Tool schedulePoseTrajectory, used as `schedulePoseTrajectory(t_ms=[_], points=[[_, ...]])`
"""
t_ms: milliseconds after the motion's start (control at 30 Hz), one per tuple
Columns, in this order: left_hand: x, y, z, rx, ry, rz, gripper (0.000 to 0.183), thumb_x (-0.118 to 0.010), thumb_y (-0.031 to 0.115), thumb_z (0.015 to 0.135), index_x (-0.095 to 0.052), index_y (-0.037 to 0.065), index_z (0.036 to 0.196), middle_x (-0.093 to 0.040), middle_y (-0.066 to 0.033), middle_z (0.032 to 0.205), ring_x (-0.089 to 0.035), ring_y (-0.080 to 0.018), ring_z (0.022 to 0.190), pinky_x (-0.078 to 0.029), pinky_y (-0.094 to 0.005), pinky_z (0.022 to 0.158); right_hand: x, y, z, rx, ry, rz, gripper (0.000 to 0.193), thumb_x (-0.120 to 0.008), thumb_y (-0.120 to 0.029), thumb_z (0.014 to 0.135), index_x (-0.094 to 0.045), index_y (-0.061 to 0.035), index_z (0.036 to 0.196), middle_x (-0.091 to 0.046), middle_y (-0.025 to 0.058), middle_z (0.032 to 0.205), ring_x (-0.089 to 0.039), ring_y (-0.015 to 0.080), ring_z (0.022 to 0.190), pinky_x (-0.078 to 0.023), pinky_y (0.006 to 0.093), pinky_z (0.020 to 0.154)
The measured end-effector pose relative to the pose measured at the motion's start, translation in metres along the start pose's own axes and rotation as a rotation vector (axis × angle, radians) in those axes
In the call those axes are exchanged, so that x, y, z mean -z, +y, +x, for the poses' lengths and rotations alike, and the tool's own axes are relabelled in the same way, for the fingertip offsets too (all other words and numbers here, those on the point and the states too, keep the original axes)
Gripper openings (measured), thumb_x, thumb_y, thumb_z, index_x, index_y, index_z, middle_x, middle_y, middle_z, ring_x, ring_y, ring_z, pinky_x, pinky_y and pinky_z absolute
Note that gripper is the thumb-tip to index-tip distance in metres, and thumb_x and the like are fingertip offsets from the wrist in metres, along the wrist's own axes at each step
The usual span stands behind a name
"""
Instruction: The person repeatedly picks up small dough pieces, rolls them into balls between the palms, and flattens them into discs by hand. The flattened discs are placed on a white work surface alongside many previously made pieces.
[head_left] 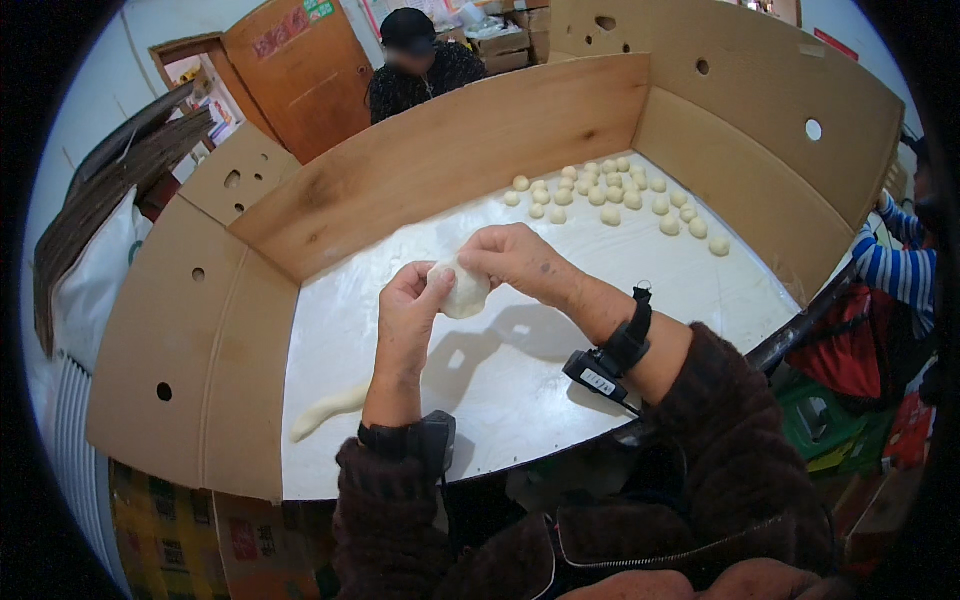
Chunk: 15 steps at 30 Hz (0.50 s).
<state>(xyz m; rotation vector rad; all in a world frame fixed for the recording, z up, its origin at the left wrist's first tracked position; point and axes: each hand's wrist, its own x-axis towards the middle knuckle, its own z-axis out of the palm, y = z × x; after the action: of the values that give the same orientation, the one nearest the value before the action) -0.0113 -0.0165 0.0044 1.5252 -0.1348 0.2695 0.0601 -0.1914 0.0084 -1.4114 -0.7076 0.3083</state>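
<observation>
A flattened round of pale dough (463, 297) is held up above the white table between my two hands. My left hand (408, 297) is closed on its left edge, the thumb lying across the face of the dough. With fingers and thumb pinched together, my right hand (512, 258) grips its upper right edge. Beside my left forearm a long roll of dough (328, 409) lies on the table, partly hidden by that arm. Many small dough balls (613, 194) are spread over the far right of the table.
Tall cardboard walls (745, 190) stand at the right and left of the white table (530, 420), with a wooden board (440, 145) along the back. Beyond it is a person in a dark cap (420, 70). At the far right shows a striped sleeve (895, 270).
</observation>
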Motion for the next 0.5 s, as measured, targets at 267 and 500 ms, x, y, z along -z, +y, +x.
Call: schedulePoseTrajectory(t_ms=[267, 500], points=[[-0.0032, 0.0046, -0.0037, -0.057, -0.029, 0.080, 0.025, -0.067, 0.009, 0.087, -0.055, 0.002, 0.108, -0.063, -0.0020, 0.088, -0.058, -0.0075, 0.081, -0.046, -0.0212, 0.072, 0.0034, 0.0021, 0.0029, -0.078, -0.101, 0.081, 0.029, -0.068, -0.031, 0.086, -0.068, -0.0016, 0.089, -0.065, 0.0046, 0.083, -0.061, 0.0119, 0.074, -0.051, 0.0259, 0.064], [-0.0009, 0.0058, -0.0025, 0.017, -0.070, 0.045, 0.033, -0.068, 0.012, 0.087, -0.054, 0.001, 0.114, -0.062, -0.0029, 0.089, -0.059, -0.0088, 0.079, -0.047, -0.0225, 0.072, 0.0040, 0.0078, 0.0032, -0.012, -0.120, 0.037, 0.027, -0.066, -0.029, 0.087, -0.068, -0.0017, 0.087, -0.064, 0.0037, 0.079, -0.060, 0.0109, 0.071, -0.050, 0.0253, 0.062]])
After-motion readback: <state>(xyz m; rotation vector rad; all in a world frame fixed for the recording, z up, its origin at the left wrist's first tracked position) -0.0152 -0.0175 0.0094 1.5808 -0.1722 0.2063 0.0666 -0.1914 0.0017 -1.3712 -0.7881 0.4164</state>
